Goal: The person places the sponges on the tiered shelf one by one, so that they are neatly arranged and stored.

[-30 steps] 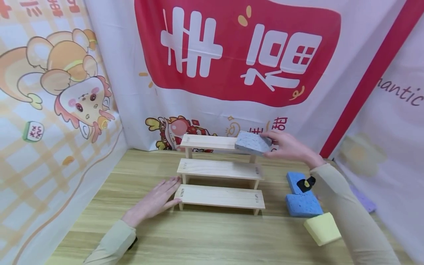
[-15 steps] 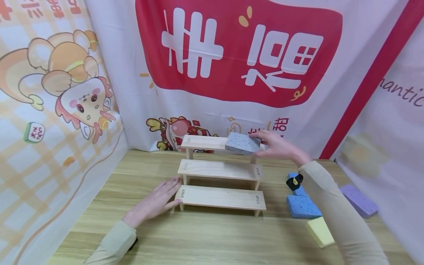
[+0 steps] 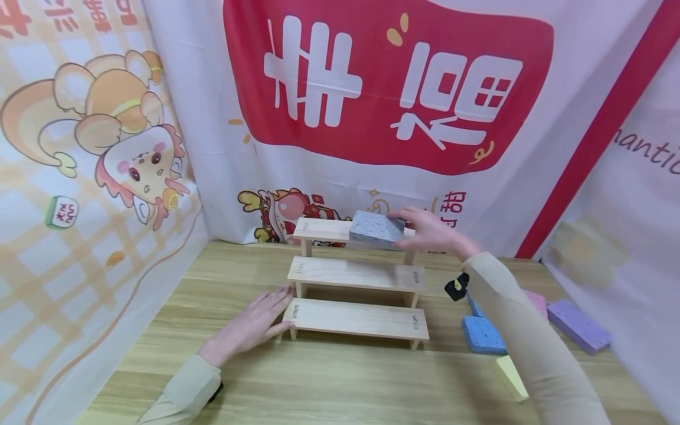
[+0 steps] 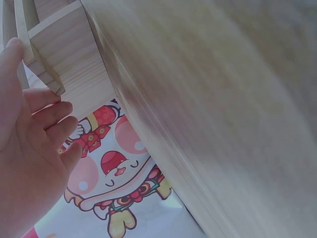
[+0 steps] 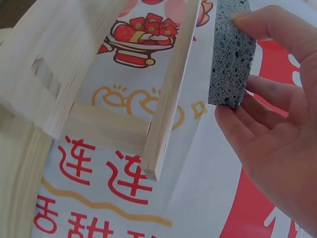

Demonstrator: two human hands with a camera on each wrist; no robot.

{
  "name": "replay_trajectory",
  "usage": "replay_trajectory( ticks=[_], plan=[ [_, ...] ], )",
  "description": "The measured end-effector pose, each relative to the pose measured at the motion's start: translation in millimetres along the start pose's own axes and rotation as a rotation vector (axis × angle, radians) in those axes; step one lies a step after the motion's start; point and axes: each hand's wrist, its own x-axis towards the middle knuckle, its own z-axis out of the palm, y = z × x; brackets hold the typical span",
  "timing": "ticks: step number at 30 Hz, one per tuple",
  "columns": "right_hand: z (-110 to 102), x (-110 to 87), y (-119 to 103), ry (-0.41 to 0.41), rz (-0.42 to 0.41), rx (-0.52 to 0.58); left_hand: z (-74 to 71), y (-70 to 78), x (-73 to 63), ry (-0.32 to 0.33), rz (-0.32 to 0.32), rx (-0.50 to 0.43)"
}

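A three-step wooden stand point(image 3: 358, 319) is on the table, its bare steps rising toward the back. My right hand point(image 3: 430, 233) holds a grey-blue sponge point(image 3: 376, 228) by its right end, over the top step. The right wrist view shows the speckled sponge point(image 5: 232, 54) between thumb and fingers, apart from the top board point(image 5: 168, 94). At the stand's left side, my left hand point(image 3: 249, 327) lies with fingers extended, fingertips at the lower two steps. In the left wrist view its fingertips point(image 4: 57, 111) touch the wooden end of the stand.
Right of the stand lie blue sponges point(image 3: 482, 335), a yellow one point(image 3: 511, 378), a purple one point(image 3: 579, 326) and a pink one point(image 3: 535, 302), partly hidden by the right sleeve. A printed cloth point(image 3: 388, 147) hangs close behind the stand.
The right hand has moved left with the grey-blue sponge, from the top step's right end toward its middle. The left hand stays at the stand's side.
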Motion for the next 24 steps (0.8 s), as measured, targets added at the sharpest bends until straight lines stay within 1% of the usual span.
replay_trajectory(
  ticks=[10, 19, 24],
  plan=[
    [10, 19.3, -7, -0.002, -0.015, 0.035, 0.4, 0.0, 0.6, 0.005, 0.001, 0.008],
    [18, 32.8, -13, -0.028, 0.015, 0.041, -0.2, 0.2, 0.4, 0.010, 0.006, 0.019],
    [23, 40.1, -15, -0.041, 0.012, 0.050, -0.7, 0.6, -0.3, 0.002, -0.002, 0.020]
  ],
)
